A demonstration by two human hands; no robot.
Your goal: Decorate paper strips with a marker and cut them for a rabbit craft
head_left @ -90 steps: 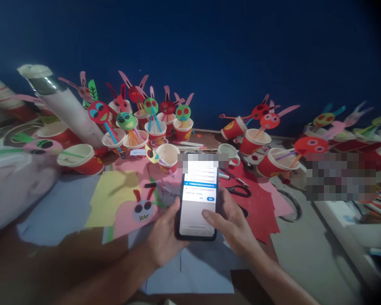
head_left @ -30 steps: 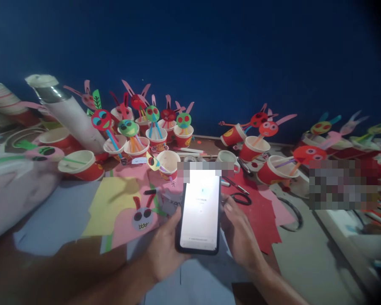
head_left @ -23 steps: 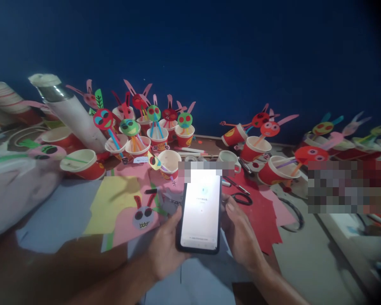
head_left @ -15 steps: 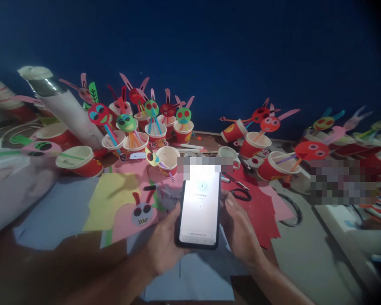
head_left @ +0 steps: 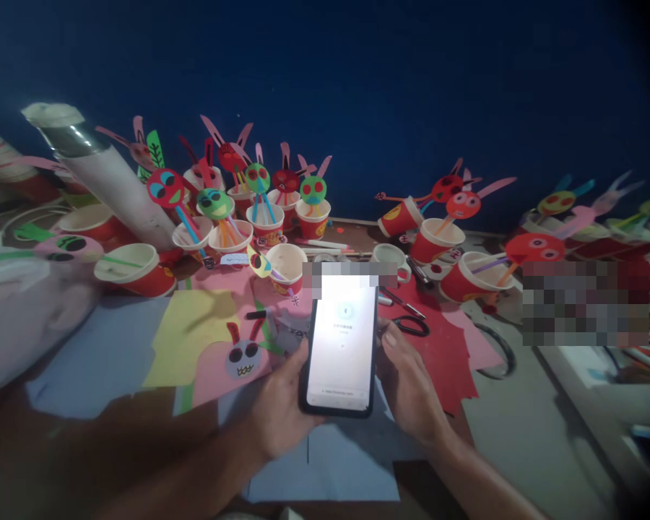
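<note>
**Phone:** smartphone (head_left: 341,345), screen lit, face up to camera, top edge hidden by blur; held above sheets, btwn both hands.
**Long axis:** runs away from the person, top leaning slightly R.
**L hand** (head_left: 279,401): closed round lower L edge, fingers behind phone; has hold of it.
**R hand** (head_left: 409,386): part-curled, thumb at R edge; touching or just beside, cannot tell if gripping.
**Nearer hand:** L, in firmer contact.
**Under/around:** pink craft paper (head_left: 232,354) w/ rabbit face L of phone; red craft paper (head_left: 438,361) R; black-handled scissors (head_left: 412,326) just past R hand.
**Beyond:** red paper cups (head_left: 287,271) w/ paper faces on straws, along dark blue wall (head_left: 325,65).
</note>
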